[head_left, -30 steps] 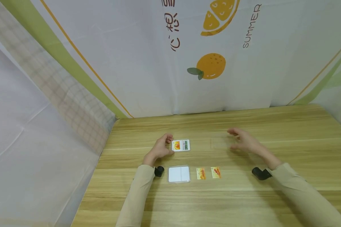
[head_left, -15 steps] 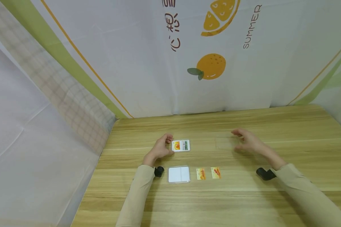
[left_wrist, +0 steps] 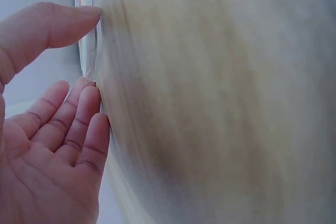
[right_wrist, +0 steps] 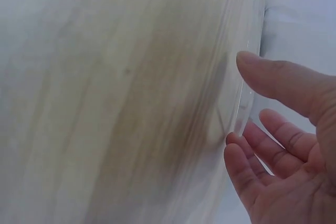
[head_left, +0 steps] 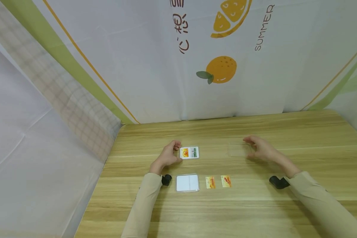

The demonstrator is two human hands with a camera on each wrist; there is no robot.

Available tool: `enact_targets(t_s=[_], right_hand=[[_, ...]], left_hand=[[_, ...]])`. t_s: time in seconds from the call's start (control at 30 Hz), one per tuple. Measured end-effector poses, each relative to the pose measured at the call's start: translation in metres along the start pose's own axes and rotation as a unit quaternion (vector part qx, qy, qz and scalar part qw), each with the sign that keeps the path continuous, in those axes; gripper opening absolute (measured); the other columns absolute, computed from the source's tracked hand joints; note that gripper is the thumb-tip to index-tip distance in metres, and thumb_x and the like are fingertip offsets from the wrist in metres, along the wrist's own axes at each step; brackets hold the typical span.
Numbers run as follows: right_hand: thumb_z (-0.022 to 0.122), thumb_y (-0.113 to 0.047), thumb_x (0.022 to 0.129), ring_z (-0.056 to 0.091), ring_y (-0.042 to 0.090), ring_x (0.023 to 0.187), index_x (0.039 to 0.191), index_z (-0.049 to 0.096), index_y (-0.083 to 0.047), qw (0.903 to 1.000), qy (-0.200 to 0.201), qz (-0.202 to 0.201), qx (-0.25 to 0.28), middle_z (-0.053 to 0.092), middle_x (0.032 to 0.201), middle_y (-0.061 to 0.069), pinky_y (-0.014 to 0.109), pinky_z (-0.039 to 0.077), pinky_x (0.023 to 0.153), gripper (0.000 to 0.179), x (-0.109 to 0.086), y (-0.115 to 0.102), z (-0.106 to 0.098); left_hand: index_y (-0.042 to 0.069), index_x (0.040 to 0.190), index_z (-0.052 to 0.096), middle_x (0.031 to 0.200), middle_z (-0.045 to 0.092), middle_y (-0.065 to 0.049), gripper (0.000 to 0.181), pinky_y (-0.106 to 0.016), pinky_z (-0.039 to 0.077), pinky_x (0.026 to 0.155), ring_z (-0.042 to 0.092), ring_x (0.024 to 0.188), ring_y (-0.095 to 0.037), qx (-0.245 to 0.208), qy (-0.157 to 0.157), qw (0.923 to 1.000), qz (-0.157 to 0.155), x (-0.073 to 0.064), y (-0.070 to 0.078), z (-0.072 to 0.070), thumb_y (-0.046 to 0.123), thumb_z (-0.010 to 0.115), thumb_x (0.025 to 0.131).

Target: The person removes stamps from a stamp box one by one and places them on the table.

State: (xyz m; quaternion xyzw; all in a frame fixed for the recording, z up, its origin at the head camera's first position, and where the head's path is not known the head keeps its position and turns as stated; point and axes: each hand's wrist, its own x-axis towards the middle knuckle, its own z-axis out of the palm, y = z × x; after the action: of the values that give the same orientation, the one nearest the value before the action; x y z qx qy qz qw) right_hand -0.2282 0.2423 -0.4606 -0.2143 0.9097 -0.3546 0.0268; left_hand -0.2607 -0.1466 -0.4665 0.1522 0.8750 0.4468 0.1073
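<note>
Filled display case (head_left: 189, 152), toward the left of the wood-grain table (head_left: 226, 211), whose level top suits pieces laid flat. Your left hand (head_left: 168, 155) curls thumb and fingers about the case's left end, gripping its edges, which probably steadies it and keeps fingertips off its face. Your right hand (head_left: 260, 150), well apart, pinches the right end of a clear cover (head_left: 238, 150) between thumb and fingers, likely to leave the transparent middle unmarked; whether the cover rests on the wood or is raised, you cannot tell from these views. Nearer you lies a second case (head_left: 187, 191), its white insert (head_left: 182, 183) showing no card. Smallest, a stamp-like yellow card (head_left: 210, 182) and a red-and-yellow card (head_left: 225, 181) lie apart to its right, presumably spaced for lifting singly; inside the filled case, an orange card (head_left: 184, 152) and a green-and-white card (head_left: 194, 152) sit side by side, where the case seems to keep them from shifting.
</note>
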Motion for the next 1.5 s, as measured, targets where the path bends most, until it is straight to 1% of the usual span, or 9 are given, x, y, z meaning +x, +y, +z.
enact_targets(t_s=[0.5, 0.63, 0.67, 0.77, 0.87, 0.9, 1.17, 1.27, 1.5], right_hand=[[0.075, 0.002, 0.073, 0.045, 0.048, 0.111, 0.125, 0.043, 0.016, 0.9998, -0.017, -0.005, 0.011, 0.049, 0.122, 0.033, 0.058, 0.04, 0.091, 0.063, -0.001, 0.005, -0.001], [0.077, -0.001, 0.071, 0.047, 0.048, 0.108, 0.123, 0.044, 0.015, 0.9995, -0.007, -0.027, 0.015, 0.05, 0.119, 0.032, 0.059, 0.04, 0.089, 0.064, -0.002, 0.009, -0.001], [0.078, -0.002, 0.07, 0.048, 0.046, 0.106, 0.122, 0.046, 0.014, 0.999, 0.001, -0.042, 0.014, 0.052, 0.117, 0.031, 0.054, 0.043, 0.088, 0.063, -0.002, 0.011, -0.001], [0.079, -0.005, 0.069, 0.049, 0.046, 0.103, 0.12, 0.046, 0.014, 0.998, 0.011, -0.06, 0.019, 0.053, 0.114, 0.03, 0.053, 0.044, 0.086, 0.064, -0.002, 0.013, -0.001], [0.081, -0.007, 0.068, 0.049, 0.045, 0.102, 0.119, 0.047, 0.013, 0.9978, 0.015, -0.063, 0.015, 0.054, 0.113, 0.029, 0.051, 0.044, 0.085, 0.064, -0.002, 0.012, 0.0], [0.08, -0.005, 0.068, 0.048, 0.047, 0.103, 0.12, 0.047, 0.014, 0.9983, 0.01, -0.055, 0.016, 0.053, 0.114, 0.03, 0.056, 0.042, 0.085, 0.064, -0.002, 0.011, 0.0], [0.076, 0.001, 0.071, 0.046, 0.049, 0.111, 0.124, 0.043, 0.016, 0.9997, -0.019, -0.01, -0.007, 0.05, 0.12, 0.033, 0.058, 0.039, 0.092, 0.065, 0.0, 0.005, -0.002], [0.076, 0.001, 0.072, 0.045, 0.05, 0.113, 0.125, 0.042, 0.017, 0.9996, -0.027, -0.004, -0.01, 0.049, 0.122, 0.034, 0.058, 0.038, 0.093, 0.065, 0.0, 0.003, -0.003], [0.076, 0.0, 0.072, 0.042, 0.051, 0.116, 0.128, 0.04, 0.017, 0.9997, -0.024, 0.01, -0.001, 0.046, 0.125, 0.036, 0.059, 0.036, 0.095, 0.069, 0.002, -0.002, -0.005]], left_hand=[[-0.005, 0.124, 0.046, 0.112, 0.052, -0.012, 0.065, -0.036, 0.04, 0.097, 0.047, 0.104, -0.024, 0.003, 0.0, 1.0, -0.003, -0.001, 0.0, 0.001, -0.013, 0.074, 0.066], [-0.005, 0.123, 0.046, 0.112, 0.052, -0.012, 0.065, -0.036, 0.04, 0.097, 0.047, 0.103, -0.025, 0.003, 0.0, 1.0, 0.001, -0.001, 0.001, 0.0, -0.013, 0.074, 0.066], [-0.005, 0.124, 0.046, 0.112, 0.052, -0.012, 0.065, -0.036, 0.04, 0.097, 0.047, 0.103, -0.025, 0.002, 0.0, 1.0, 0.001, -0.001, 0.001, 0.0, -0.013, 0.074, 0.066], [-0.004, 0.124, 0.045, 0.112, 0.052, -0.012, 0.065, -0.036, 0.04, 0.096, 0.047, 0.104, -0.024, -0.001, -0.002, 1.0, -0.001, -0.001, 0.0, 0.0, -0.012, 0.074, 0.066], [-0.004, 0.124, 0.045, 0.113, 0.051, -0.012, 0.065, -0.036, 0.04, 0.096, 0.047, 0.104, -0.024, -0.004, -0.003, 1.0, -0.003, 0.0, 0.0, 0.0, -0.013, 0.074, 0.067], [-0.004, 0.124, 0.045, 0.113, 0.051, -0.012, 0.065, -0.036, 0.04, 0.096, 0.047, 0.104, -0.024, -0.003, -0.003, 1.0, -0.003, 0.0, 0.0, 0.0, -0.013, 0.074, 0.067], [-0.005, 0.122, 0.046, 0.111, 0.052, -0.012, 0.064, -0.037, 0.04, 0.096, 0.047, 0.103, -0.026, -0.003, -0.002, 1.0, 0.003, 0.0, 0.001, -0.001, -0.013, 0.074, 0.065], [-0.006, 0.122, 0.046, 0.111, 0.052, -0.013, 0.064, -0.038, 0.04, 0.097, 0.047, 0.104, -0.027, -0.003, -0.002, 1.0, 0.007, -0.001, 0.001, 0.0, -0.013, 0.074, 0.064], [-0.005, 0.122, 0.046, 0.112, 0.052, -0.013, 0.064, -0.037, 0.04, 0.097, 0.048, 0.104, -0.026, 0.002, -0.002, 1.0, 0.003, -0.002, 0.002, -0.001, -0.013, 0.074, 0.065]])
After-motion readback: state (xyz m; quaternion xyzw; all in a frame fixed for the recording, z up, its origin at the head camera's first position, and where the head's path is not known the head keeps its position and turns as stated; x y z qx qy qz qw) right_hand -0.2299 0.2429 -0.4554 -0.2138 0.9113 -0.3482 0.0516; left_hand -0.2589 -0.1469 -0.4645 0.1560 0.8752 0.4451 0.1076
